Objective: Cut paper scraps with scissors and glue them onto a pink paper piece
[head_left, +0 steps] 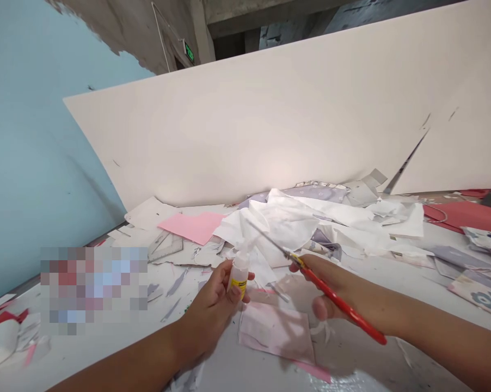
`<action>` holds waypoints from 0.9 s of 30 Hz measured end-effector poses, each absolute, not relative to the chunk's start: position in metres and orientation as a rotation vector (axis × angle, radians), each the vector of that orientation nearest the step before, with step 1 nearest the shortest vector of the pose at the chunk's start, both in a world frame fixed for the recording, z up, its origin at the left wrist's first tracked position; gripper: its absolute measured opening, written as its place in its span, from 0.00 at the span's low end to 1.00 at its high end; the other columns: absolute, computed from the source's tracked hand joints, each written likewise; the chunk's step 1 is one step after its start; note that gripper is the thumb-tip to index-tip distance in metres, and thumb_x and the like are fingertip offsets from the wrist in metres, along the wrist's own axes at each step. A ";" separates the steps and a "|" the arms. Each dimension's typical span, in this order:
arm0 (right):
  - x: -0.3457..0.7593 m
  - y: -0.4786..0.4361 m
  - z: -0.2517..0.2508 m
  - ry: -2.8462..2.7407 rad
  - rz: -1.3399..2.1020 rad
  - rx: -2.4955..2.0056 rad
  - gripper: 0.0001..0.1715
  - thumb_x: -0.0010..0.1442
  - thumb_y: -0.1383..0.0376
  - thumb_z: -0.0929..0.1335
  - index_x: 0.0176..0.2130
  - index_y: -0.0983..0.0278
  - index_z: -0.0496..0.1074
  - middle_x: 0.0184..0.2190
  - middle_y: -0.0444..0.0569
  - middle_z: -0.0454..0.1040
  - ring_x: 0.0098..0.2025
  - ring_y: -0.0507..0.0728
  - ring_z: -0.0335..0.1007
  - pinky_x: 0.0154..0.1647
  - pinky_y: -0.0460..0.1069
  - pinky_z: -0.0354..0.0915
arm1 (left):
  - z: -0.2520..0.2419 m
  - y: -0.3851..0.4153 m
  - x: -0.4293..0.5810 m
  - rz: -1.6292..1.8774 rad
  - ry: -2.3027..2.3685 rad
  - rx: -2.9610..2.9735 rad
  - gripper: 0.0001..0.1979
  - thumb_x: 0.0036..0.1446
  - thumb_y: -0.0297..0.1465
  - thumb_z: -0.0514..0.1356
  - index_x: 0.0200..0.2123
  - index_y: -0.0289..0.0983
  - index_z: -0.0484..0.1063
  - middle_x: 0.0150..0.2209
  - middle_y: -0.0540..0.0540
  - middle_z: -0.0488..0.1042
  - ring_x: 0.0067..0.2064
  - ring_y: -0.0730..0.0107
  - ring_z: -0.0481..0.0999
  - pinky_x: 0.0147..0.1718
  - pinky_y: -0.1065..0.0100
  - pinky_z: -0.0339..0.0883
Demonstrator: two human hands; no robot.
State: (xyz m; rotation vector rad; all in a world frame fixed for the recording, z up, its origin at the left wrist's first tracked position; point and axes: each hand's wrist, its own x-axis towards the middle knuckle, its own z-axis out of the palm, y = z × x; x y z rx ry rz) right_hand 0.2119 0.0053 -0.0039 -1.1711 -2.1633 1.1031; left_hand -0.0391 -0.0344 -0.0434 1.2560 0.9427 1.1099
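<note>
Your left hand (208, 318) grips a small white plastic bottle (239, 275); your right hand (327, 288) grips red-handled steel scissors (341, 302). A slip could puncture the bottle.

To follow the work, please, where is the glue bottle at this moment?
In the head view, the glue bottle is held in the left hand at lower centre, above the pink paper and left of the scissors in the right hand.

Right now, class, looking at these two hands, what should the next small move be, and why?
Probably set the red-handled scissors down, freeing the right hand. Both hands are full: the left hand grips a small white bottle with a yellow label. The pink paper lies just below them with neither hand on it, so a free hand could then steady it.
</note>
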 end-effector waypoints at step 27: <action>0.200 -0.017 0.028 -2.323 0.832 -1.437 0.18 0.47 0.52 0.67 0.33 0.59 0.59 0.33 0.47 0.65 0.31 0.58 0.62 0.30 0.51 0.62 | -0.050 -0.037 -0.045 1.053 1.044 1.608 0.21 0.58 0.41 0.51 0.53 0.42 0.55 0.46 0.42 0.66 0.42 0.65 0.66 0.39 0.64 0.63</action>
